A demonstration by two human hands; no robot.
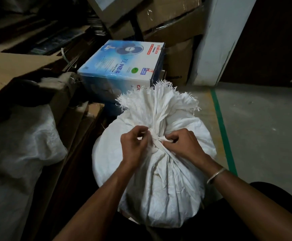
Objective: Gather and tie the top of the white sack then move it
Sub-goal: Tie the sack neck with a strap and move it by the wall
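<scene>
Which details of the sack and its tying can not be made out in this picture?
1. Contents of the white sack: head view, the opaque cloth hides them.
2. Whether the knot in the tie strip is finished: head view, the left hand and right hand, both pinching there, cover it.
3. What the sack rests on: head view, hidden under the sack, in darkness.
4. Small print on the fan box: head view, too small and blurred.

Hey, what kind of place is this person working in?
Likely a storeroom or warehouse: cardboard boxes stacked behind, a boxed table fan among them, and a green line on the concrete floor beside the sack.
</scene>
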